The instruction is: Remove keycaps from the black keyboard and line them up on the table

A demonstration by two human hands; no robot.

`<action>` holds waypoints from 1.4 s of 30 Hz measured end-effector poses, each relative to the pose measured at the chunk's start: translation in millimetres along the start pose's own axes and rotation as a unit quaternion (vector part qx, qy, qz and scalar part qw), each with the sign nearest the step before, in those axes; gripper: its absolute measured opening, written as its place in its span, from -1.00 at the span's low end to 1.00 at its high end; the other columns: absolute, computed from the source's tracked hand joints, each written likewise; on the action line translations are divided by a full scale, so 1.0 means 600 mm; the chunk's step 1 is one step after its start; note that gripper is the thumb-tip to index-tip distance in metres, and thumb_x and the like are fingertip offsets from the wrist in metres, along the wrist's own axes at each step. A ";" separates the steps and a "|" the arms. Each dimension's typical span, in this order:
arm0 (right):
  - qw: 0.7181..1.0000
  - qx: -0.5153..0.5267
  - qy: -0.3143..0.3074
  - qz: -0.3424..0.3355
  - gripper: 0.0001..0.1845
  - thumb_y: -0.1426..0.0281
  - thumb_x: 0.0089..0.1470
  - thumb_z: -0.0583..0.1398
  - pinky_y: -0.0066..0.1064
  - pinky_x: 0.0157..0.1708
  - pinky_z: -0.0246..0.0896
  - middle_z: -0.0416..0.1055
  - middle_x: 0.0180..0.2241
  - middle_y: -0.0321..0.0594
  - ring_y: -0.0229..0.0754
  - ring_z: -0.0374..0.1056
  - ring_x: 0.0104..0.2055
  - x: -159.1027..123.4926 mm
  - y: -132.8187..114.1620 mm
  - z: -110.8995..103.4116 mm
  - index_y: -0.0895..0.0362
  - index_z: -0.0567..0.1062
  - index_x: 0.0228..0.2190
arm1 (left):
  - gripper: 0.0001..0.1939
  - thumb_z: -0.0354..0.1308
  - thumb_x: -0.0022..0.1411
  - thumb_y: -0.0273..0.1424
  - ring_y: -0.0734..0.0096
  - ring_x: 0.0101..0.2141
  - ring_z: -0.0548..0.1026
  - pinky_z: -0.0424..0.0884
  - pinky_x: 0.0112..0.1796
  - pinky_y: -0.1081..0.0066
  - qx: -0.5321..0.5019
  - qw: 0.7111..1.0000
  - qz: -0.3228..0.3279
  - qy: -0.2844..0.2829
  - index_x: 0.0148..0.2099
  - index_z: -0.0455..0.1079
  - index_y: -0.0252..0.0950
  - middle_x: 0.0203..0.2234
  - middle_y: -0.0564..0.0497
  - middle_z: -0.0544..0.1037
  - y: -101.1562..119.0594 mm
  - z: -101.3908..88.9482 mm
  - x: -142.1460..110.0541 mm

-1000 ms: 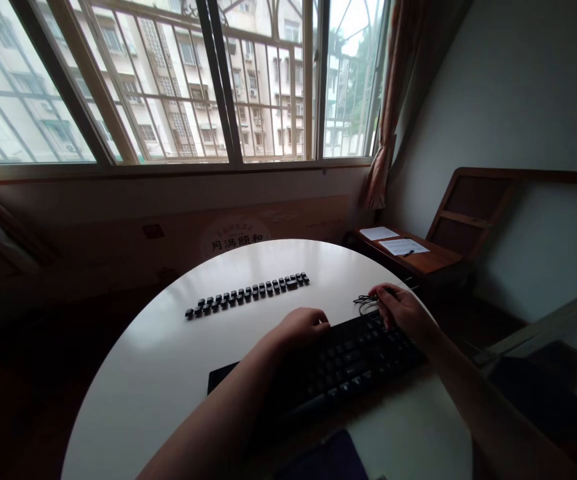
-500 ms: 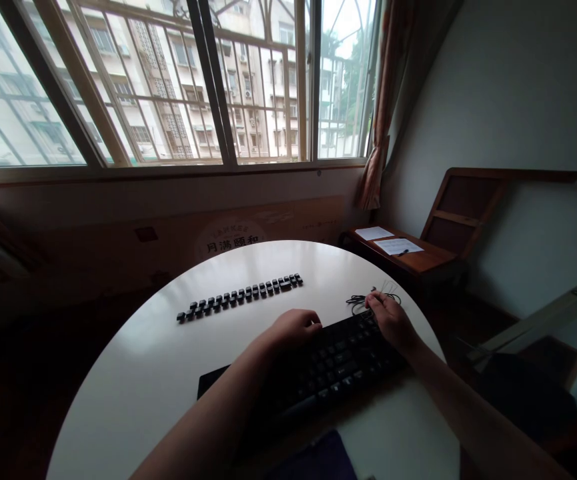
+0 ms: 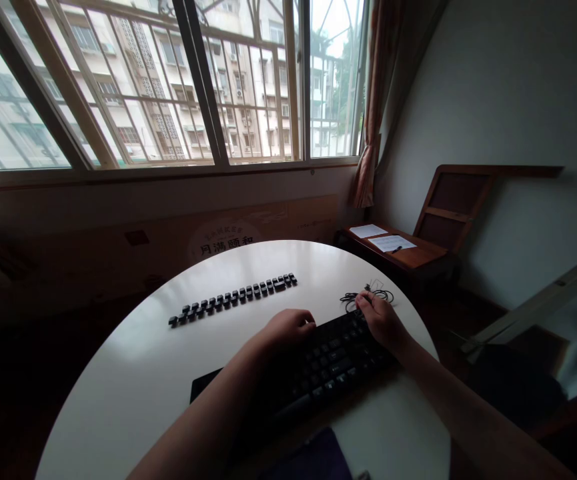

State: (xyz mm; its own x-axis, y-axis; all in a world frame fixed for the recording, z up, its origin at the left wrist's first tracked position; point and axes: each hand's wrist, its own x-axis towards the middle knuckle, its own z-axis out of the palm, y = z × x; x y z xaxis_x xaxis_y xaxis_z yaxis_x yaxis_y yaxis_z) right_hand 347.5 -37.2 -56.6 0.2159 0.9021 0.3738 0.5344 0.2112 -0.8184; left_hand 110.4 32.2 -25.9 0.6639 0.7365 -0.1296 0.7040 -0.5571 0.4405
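In the head view, the right grip (image 3: 381, 319) is narrow, its fingertips gathered beside the looped black cable (image 3: 351, 297); whether they clasp anything I cannot tell. The left grip (image 3: 291, 327) curls over the far edge of the black computer keyboard (image 3: 328, 363), its fingertips partly hidden, so its hold is unclear. The keyboard lies beneath and between both grips on the round white desk (image 3: 133, 400). The desk also bears black keycaps (image 3: 233, 300) in two rows, beyond and left of the left grip. Well beyond the right grip, a wooden chair (image 3: 421, 259) carries printed sheets (image 3: 393, 243) and a pen (image 3: 397, 249).

Compared with one second ago, the right grip has turned, and cable loops now show to its right; the left grip keeps its place on the keyboard.
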 end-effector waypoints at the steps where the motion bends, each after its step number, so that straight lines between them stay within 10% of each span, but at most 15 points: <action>1: 1.000 0.000 0.000 -0.001 -0.66 0.18 0.23 0.01 -0.37 -0.38 0.18 0.39 -0.54 -0.27 -0.13 0.31 -0.46 0.000 0.000 0.000 0.10 0.38 -0.45 | -0.74 0.05 0.26 -0.27 0.21 -0.19 0.52 0.39 -0.22 0.36 -0.001 1.000 0.001 -0.001 -0.12 0.52 -0.19 -0.19 -0.02 0.60 0.000 0.000 0.001; 42: 0.981 -0.168 -0.038 -0.084 -0.67 0.27 0.24 -0.05 -0.39 -0.42 0.17 0.44 -0.57 -0.23 -0.09 0.40 -0.51 -0.008 -0.009 0.005 0.11 0.45 -0.36 | -0.73 0.05 0.25 -0.27 0.24 -0.19 0.51 0.38 -0.21 0.39 -0.005 1.000 0.006 0.007 -0.12 0.52 -0.19 -0.18 0.00 0.60 -0.004 0.003 0.000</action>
State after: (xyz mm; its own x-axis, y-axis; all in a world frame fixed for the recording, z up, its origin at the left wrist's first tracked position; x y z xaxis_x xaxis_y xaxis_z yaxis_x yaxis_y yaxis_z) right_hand 341.0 -41.5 -55.4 0.0479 0.8931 0.4472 0.7997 0.2340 -0.5529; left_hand 109.2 32.5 -28.5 0.6685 0.7351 -0.1127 0.6934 -0.5615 0.4516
